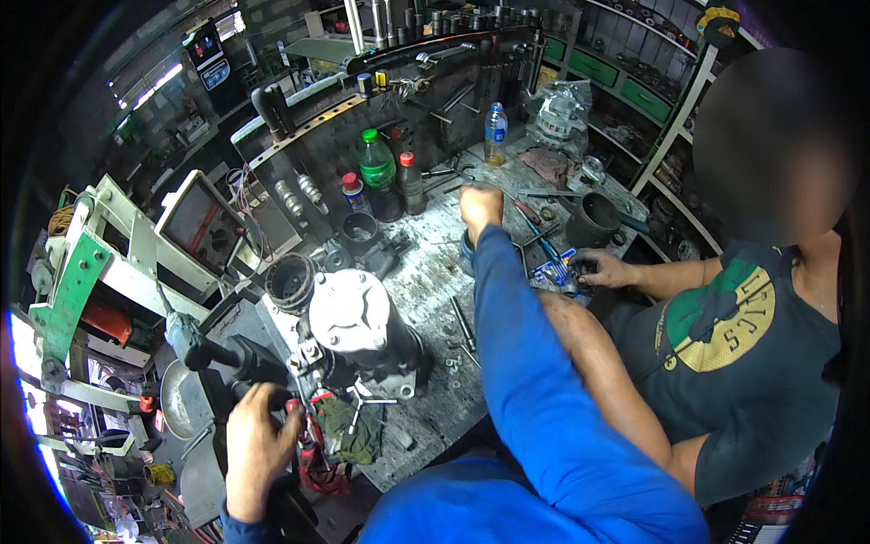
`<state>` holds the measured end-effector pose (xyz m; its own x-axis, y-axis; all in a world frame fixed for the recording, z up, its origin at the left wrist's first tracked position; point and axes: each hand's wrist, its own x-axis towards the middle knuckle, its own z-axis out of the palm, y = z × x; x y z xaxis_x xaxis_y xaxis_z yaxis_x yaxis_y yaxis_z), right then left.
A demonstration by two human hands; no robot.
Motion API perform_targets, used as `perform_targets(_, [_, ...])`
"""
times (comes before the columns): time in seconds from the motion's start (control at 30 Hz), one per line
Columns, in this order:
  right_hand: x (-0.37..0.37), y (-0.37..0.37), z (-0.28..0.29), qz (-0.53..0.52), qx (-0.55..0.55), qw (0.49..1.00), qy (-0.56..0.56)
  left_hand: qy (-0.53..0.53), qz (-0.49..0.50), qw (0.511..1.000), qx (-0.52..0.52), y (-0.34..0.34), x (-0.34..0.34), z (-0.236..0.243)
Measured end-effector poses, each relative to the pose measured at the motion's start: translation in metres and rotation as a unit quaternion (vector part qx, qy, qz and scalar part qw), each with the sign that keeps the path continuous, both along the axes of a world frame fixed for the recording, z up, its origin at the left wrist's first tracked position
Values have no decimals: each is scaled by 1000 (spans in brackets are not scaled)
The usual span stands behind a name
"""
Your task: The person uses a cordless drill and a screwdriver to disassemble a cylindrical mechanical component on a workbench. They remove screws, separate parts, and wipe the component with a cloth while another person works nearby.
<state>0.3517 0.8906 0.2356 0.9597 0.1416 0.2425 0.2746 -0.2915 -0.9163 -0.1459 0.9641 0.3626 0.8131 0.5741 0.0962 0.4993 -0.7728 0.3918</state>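
My left hand (257, 446) is at the lower left beside the black vise (243, 352), half curled, thumb and fingers apart. Close to its thumb lies a red-handled tool (311, 431) by a dark green rag (349, 426). My right hand (481, 208), at the end of a long blue sleeve, reaches to the far side of the bench. Its fingers are closed; whatever they grip is hidden. Just below that wrist, partly covered by the sleeve, is a small dark can (467, 252). Between my arms a pale-topped cylindrical machine housing (352, 313) stands with a T-shaped metal tool (361, 402) before it.
Across from my right arm, a co-worker's hand (600, 269) is over a blue package (555, 270). A green-capped bottle (378, 172), a red-capped bottle (410, 186) and a clear bottle (495, 136) stand along the back. A dark metal cup (594, 220) is at the right.
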Motion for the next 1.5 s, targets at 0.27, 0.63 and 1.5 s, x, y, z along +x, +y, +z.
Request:
perform_targets(0.27, [165, 39, -64, -19, -281, 958, 46, -11, 120, 992, -47, -31, -56, 0])
perform_targets(0.63, [260, 34, -92, 48, -184, 956, 221, 49, 213, 966, 135, -40, -95, -10])
perform_targets(1.5, [30, 42, -46, 9, -125, 991, 50, 13, 119, 975, 186, -30, -137, -69])
